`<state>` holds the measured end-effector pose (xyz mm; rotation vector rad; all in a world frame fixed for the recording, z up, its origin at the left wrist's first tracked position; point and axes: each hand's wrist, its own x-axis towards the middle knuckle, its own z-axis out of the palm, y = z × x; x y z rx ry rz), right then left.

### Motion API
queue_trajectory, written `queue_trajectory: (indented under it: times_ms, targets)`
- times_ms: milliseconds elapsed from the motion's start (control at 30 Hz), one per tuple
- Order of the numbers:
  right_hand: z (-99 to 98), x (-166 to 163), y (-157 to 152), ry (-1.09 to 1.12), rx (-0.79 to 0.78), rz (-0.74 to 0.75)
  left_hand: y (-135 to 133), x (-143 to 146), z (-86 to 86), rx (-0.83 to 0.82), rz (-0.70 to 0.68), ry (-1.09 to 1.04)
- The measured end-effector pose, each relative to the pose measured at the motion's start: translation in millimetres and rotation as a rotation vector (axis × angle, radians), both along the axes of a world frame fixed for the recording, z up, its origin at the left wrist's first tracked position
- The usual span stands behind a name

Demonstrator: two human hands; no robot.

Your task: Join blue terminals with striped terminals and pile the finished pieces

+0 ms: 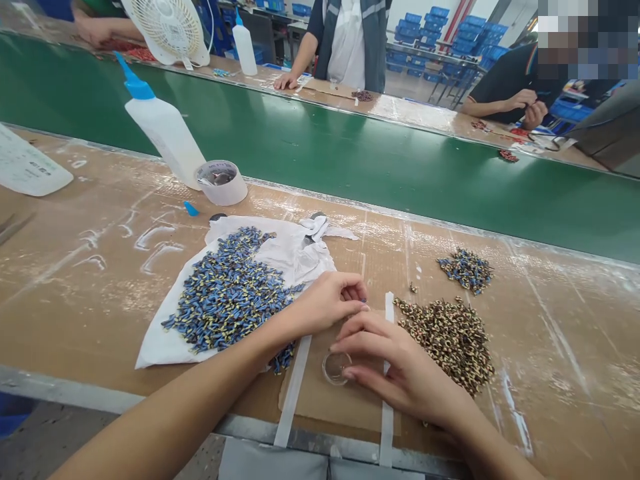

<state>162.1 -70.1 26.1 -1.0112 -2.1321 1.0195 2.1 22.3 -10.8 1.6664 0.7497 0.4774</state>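
My left hand (pixel 330 301) rests beside a heap of small blue parts (pixel 227 293) on a white plastic bag (pixel 295 257); its fingers are curled in a pinch on something too small to make out. My right hand (pixel 395 363) lies just below it, fingers stretched over a small clear round dish (pixel 336 368), its thumb touching the dish's rim. Both hands sit over a brown cardboard pad (pixel 325 393) taped to the bench. A pile of brown ring-shaped parts (pixel 450 337) lies just right of my right hand.
A smaller blue pile (pixel 467 270) lies further right. A squeeze bottle (pixel 160 123), tape roll (pixel 223 182) and blue cap (pixel 191 209) stand at back left. A green conveyor belt (pixel 350 153) runs behind the bench. Other people (pixel 350 40) work across it, beside a fan (pixel 167 30).
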Motion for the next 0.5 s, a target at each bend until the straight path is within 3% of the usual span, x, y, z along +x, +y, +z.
queue_trajectory:
  times_ms: [67, 200, 233, 333, 500]
  targets:
    - [2.0, 15, 5, -0.017, 0.021, -0.133, 1, 0, 1.8, -0.012, 0.005, 0.010]
    - [-4.3, 65, 21, -0.190, 0.093, -0.722, 2, 0, 2.8, -0.051, 0.016, 0.040]
    - [-9.2, 76, 25, -0.257, 0.079, -0.804, 2, 1, 2.4, -0.059, 0.018, 0.042]
    - [-27.8, 92, 35, -0.381, 0.059, -0.814, 2, 0, 1.6, -0.072, 0.017, 0.029]
    - [-46.0, 83, 39, -0.522, 0.194, -0.778, 2, 0, 4.1, -0.112, 0.009, 0.018]
